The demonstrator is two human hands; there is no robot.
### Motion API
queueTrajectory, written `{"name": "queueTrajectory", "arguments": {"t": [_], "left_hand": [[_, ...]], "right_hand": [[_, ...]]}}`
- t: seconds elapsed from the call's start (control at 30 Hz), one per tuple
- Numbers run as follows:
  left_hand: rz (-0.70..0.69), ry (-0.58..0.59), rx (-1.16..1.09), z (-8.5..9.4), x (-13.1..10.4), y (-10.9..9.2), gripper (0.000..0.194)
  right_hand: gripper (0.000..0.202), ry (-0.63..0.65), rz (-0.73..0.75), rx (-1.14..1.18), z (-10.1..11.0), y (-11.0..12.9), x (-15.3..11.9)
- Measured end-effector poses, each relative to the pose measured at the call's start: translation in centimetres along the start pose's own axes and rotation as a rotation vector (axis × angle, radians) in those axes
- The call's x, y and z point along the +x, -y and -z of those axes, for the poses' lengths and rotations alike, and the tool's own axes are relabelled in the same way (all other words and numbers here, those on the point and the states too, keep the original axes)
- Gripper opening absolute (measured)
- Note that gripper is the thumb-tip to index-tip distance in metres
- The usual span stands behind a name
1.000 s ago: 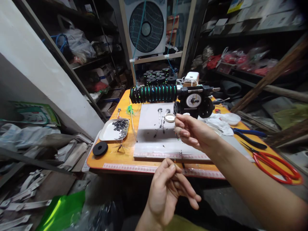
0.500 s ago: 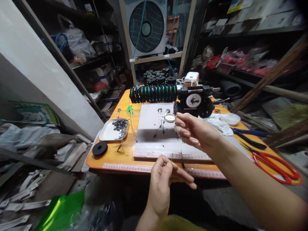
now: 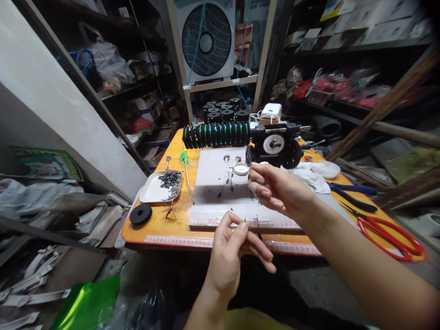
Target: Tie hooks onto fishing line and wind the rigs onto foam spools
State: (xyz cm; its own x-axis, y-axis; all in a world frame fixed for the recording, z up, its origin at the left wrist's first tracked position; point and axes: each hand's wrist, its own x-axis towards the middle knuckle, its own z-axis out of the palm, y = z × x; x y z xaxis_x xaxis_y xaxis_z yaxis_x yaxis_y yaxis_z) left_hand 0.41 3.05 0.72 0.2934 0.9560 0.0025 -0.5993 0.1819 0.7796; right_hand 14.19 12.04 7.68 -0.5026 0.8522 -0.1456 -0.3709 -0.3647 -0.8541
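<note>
My left hand (image 3: 231, 253) hovers at the near edge of the table, thumb and index finger pinched, the other fingers loosely extended. What sits in that pinch is too small to name. Above and to the right, my right hand (image 3: 275, 189) is also closed in a pinch over the grey board (image 3: 206, 208); anything in its fingertips is too fine to see. One of its fingers has a beige wrap. Small dark pieces (image 3: 227, 183) are scattered on the board beside a round white lid (image 3: 241, 168). Behind stands a black winding device (image 3: 275, 144) carrying a row of black foam spools (image 3: 216, 134).
On the left are a white tray (image 3: 146, 193) of small black parts, a black foam ring (image 3: 140, 213) and a stick with green strands (image 3: 184, 158). Blue-handled pliers (image 3: 357, 189) and red-handled scissors (image 3: 388, 233) lie right. A box fan (image 3: 206, 41) stands behind.
Both hands keep nearly the same pose; the left has risen slightly towards the right. The whole view has shifted a little.
</note>
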Motion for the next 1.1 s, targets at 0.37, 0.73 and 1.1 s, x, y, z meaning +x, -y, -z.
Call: {"name": "queueTrajectory", "arguments": {"t": [0.37,0.73,1.1], "left_hand": [[0.004,-0.029,0.034,0.2,-0.7,0.6,0.021],[-0.403,-0.036,0.646,0.4,4.9,-3.4,0.042],[-0.247,0.074,0.206,-1.2,5.4,-3.8,0.020]], "right_hand": [[0.033,0.002,0.050,-0.105,0.1,-0.1,0.0],[0.038,0.128,0.221,-0.696,-1.5,3.9,-1.5],[0.035,-0.010,0.006,-0.085,-1.6,2.4,-0.3]]}}
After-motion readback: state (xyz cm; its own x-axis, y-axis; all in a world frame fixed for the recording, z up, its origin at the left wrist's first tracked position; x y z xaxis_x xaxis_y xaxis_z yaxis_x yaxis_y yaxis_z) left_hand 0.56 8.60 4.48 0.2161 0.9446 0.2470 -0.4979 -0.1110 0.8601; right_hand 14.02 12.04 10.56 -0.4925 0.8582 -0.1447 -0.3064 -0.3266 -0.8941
